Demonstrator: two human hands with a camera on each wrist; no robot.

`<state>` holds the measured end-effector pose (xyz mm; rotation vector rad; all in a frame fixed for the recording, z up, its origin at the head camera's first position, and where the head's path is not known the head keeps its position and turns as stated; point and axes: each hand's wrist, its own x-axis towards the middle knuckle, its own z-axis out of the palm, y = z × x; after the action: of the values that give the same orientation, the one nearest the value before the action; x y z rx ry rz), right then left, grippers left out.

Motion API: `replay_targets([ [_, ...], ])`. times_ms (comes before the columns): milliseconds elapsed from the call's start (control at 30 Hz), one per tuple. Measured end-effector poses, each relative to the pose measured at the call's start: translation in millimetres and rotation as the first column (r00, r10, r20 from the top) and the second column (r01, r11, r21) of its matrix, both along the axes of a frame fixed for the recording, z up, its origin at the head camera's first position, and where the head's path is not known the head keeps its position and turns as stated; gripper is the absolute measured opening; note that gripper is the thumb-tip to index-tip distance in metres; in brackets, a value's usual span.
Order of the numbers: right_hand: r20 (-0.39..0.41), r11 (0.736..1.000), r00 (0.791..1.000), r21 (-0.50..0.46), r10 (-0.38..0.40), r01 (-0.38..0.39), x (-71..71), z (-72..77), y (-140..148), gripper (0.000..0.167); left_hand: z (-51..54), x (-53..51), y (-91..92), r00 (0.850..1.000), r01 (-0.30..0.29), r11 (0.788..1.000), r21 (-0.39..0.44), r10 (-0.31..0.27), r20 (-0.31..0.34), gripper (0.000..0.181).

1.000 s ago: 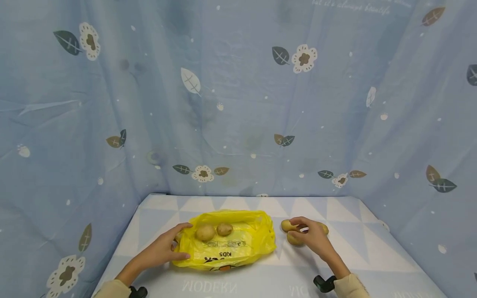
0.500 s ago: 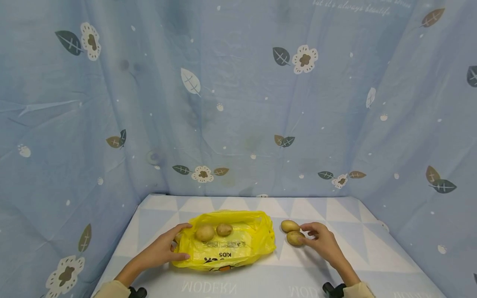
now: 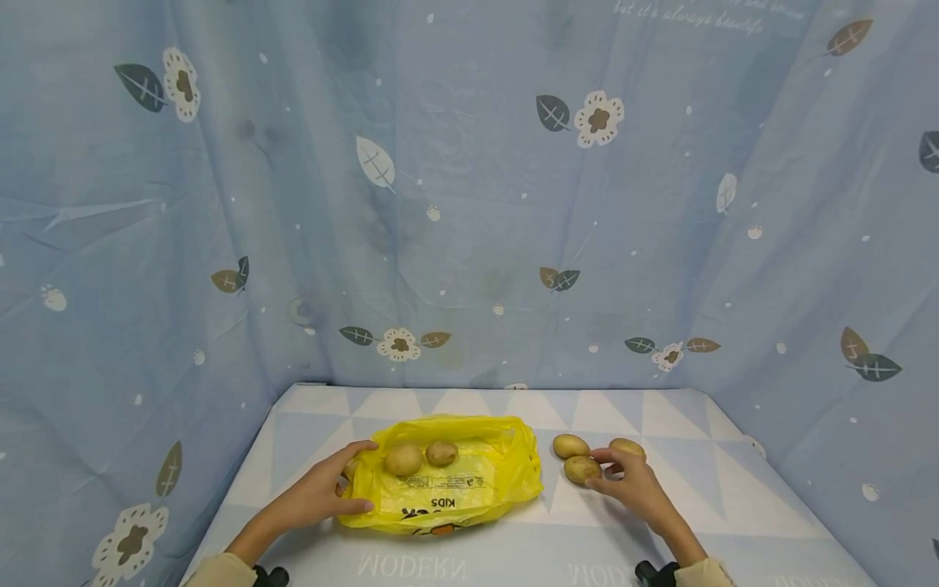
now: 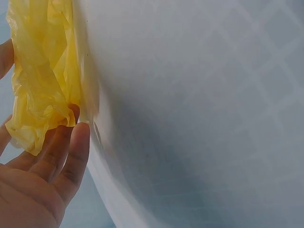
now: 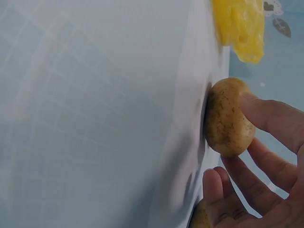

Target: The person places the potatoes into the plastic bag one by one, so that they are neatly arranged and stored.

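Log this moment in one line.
left hand: holds yellow bag; right hand: pinches front potato; in bag: two potatoes visible; on table: two more potatoes

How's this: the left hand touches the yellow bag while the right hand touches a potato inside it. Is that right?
Not quite: the potato that the right hand touches is not inside the bag; the head view shows it on the table, to the right of the bag. The left hand does touch the yellow bag.

blue curtain (image 3: 469, 204), leaf-and-flower print | table cover (image 3: 734, 522), white, pale-blue triangles
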<state>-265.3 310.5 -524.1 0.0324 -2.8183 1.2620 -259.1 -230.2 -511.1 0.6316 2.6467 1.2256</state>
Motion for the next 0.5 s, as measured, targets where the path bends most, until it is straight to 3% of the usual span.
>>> replay_targets([
  [200, 0.020, 1.000, 1.000, 0.013, 0.003, -0.003, -0.5, -3.6, -3.2, 0.061, -1.7, -0.7, -0.5, 1.000, -0.003, 1.000, 0.004, 0.003, 0.005, 0.087],
  [500, 0.004, 1.000, 1.000, -0.004, 0.001, -0.001, -0.6, -4.8, -6.4, 0.057, -2.2, -1.9, 0.2, 1.000, -0.008, 1.000, 0.002, 0.008, 0.013, 0.086],
])
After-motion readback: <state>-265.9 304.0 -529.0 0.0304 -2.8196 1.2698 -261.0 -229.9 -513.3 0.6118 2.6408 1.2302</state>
